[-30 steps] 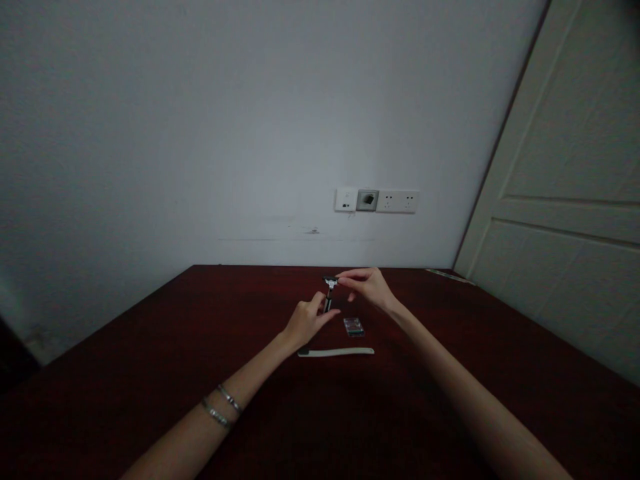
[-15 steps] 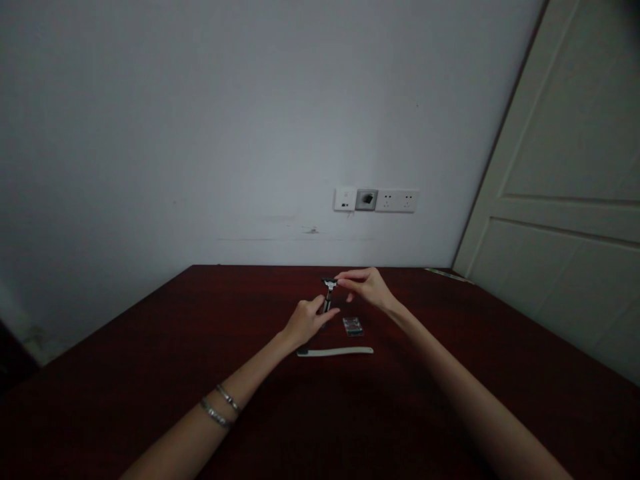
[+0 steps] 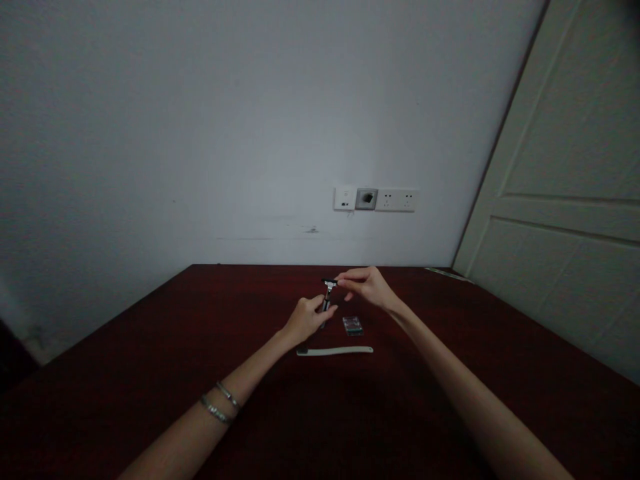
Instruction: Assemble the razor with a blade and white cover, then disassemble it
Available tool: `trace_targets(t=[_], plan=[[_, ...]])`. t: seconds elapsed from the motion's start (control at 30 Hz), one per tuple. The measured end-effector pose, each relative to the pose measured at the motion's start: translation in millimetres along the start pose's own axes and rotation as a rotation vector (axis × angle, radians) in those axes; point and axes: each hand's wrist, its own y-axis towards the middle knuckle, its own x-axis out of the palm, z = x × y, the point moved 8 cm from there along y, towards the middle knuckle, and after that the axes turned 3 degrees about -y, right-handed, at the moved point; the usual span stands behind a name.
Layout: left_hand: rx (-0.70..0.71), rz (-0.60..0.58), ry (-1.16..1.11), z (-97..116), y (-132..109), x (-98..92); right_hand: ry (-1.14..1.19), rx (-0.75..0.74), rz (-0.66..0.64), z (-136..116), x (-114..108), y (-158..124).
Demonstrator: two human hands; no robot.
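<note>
My left hand (image 3: pixel 304 319) is closed around the handle of a razor (image 3: pixel 329 288), which stands nearly upright with its dark, wide head at the top. My right hand (image 3: pixel 369 287) pinches the right end of that head between thumb and fingertips. Below the hands lies a small clear packet (image 3: pixel 353 326) with something greenish in it; its exact contents are too dim to make out. Nearer to me a long, pale, slightly curved stick (image 3: pixel 340 351) lies crosswise, dark at its left end and with a small hole at its right.
Everything rests on a dark red wooden table (image 3: pixel 210 313) against a pale wall. Wall sockets (image 3: pixel 385 200) sit above its back edge. A light panelled door (image 3: pixel 565 220) stands along the right side, with a thin strip (image 3: pixel 447 275) at the back right corner.
Almost nothing differs. The left thumb has drawn in slightly along the razor's handle; the right hand keeps its pinch on the head.
</note>
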Motion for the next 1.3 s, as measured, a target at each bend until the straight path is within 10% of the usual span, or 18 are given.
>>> trace_targets(t=[0.47,0.8,1.3], plan=[[-0.379,-0.099,-0.577,-37.8,13.7,7.5,-0.047,0.147,0.131,17.9,-9.1,0.2],[-0.536,-0.111,-0.866,-42.1,18.5,-3.0,-0.618,0.003,-0.107,10.3,48.6,-13.4],[-0.434,-0.282,-0.408,-49.2,15.5,-4.0,-0.745,0.11,-0.119,38.1,70.3,-18.6]])
